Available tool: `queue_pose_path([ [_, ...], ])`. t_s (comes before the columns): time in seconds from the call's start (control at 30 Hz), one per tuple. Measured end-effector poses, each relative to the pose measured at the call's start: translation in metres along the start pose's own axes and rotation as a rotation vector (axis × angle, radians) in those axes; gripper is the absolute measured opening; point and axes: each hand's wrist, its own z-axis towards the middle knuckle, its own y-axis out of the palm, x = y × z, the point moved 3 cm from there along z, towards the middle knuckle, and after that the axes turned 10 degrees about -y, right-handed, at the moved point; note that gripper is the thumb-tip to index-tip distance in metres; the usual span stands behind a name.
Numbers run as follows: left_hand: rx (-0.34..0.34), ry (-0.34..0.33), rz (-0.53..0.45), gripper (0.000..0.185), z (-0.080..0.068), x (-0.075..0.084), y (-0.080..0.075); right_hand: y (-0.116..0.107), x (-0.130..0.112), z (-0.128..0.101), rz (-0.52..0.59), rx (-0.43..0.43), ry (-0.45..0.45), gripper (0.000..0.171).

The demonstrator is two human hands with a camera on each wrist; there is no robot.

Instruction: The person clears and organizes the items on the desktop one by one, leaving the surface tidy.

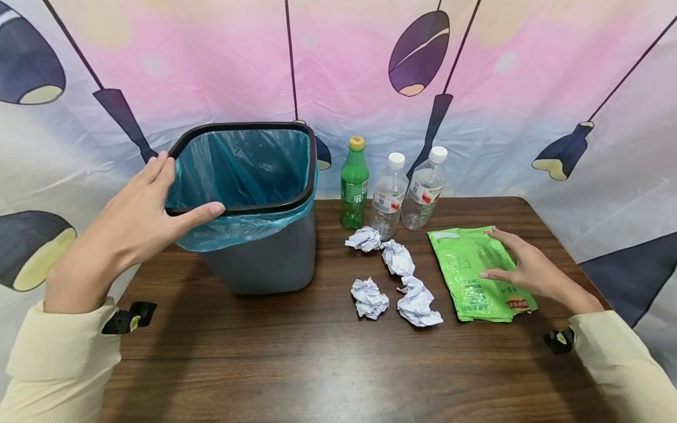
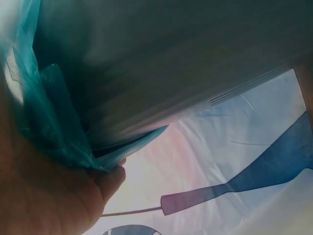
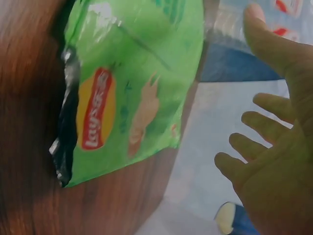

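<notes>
My left hand (image 1: 134, 211) rests on the front left corner of a grey trash can (image 1: 264, 258). Its fingers lie along the left side and the thumb stretches over the black rim. A blue plastic liner (image 2: 63, 122) folds over the rim, against the palm in the left wrist view. On the right, my right hand (image 1: 529, 267) hovers over a flattened green Lay's chip bag (image 1: 471, 276), fingers spread and holding nothing. In the right wrist view a gap shows between the hand and the chip bag (image 3: 137, 98).
Several crumpled paper balls (image 1: 418, 302) lie between the can and the bag. Behind them stand a green bottle (image 1: 354, 185) with a yellow cap and two clear bottles (image 1: 389, 197) with white caps. A patterned cloth (image 1: 349, 70) hangs behind the wooden table (image 1: 338, 364).
</notes>
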Motion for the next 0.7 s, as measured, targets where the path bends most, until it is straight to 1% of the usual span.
queue_pose_path([
  [0.13, 0.001, -0.008, -0.001, 0.11, 0.0, 0.0, 0.001, 0.0, 0.015, -0.001, 0.002, -0.033, -0.027, 0.091],
  [0.3, 0.002, -0.01, 0.003, 0.11, 0.001, 0.0, 0.002, 0.003, 0.031, -0.001, 0.068, -0.109, 0.009, 0.089],
  [0.37, 0.002, -0.008, 0.002, 0.11, 0.001, 0.0, 0.002, 0.005, 0.037, -0.001, 0.109, -0.131, 0.017, 0.09],
  [0.5, 0.004, -0.01, -0.004, 0.109, 0.0, 0.001, 0.001, 0.011, 0.047, 0.0, 0.154, -0.161, 0.005, 0.093],
  [0.7, -0.005, -0.017, -0.003, 0.11, 0.001, 0.001, 0.0, 0.024, 0.055, -0.003, 0.155, -0.191, 0.036, 0.1],
])
